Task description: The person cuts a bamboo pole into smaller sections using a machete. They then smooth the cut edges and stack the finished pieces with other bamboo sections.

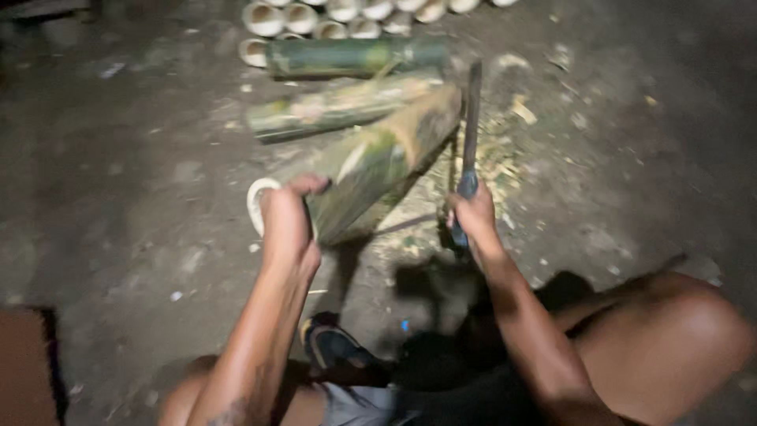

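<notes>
a thick bamboo section (378, 162), green with pale tan patches, lies tilted on the ground (118, 181), its near cut end low at the left and its far end raised toward the upper right. the left hand (285, 221) is closed over the near end of it, fingers curled across the top edge, so this grip is holding the bamboo section. just behind the hand a pale ring of cut bamboo (256, 201) shows, partly hidden by the wrist.

just beside the section on its right, the right hand (473, 217) is wrapped tight round a blue handle, and this grip is holding a long dark blade (471, 118) that stands nearly upright, its tip up beside the far end of the section. whether the blade touches the bamboo cannot be told, as the picture is blurred.

pale chips and shavings (497, 158) lie scattered on the ground around the blade and under the section. beyond it lie 2 more bamboo lengths (339, 106), one mottled and nearer, one darker green behind it. at the top edge a stack of cut bamboo tubes (347, 16) shows its round pale open ends.

near the bottom, a foot in a dark sandal (335, 347) rests on the ground between the 2 forearms, and a bare knee (678, 331) rises at the lower right.
</notes>
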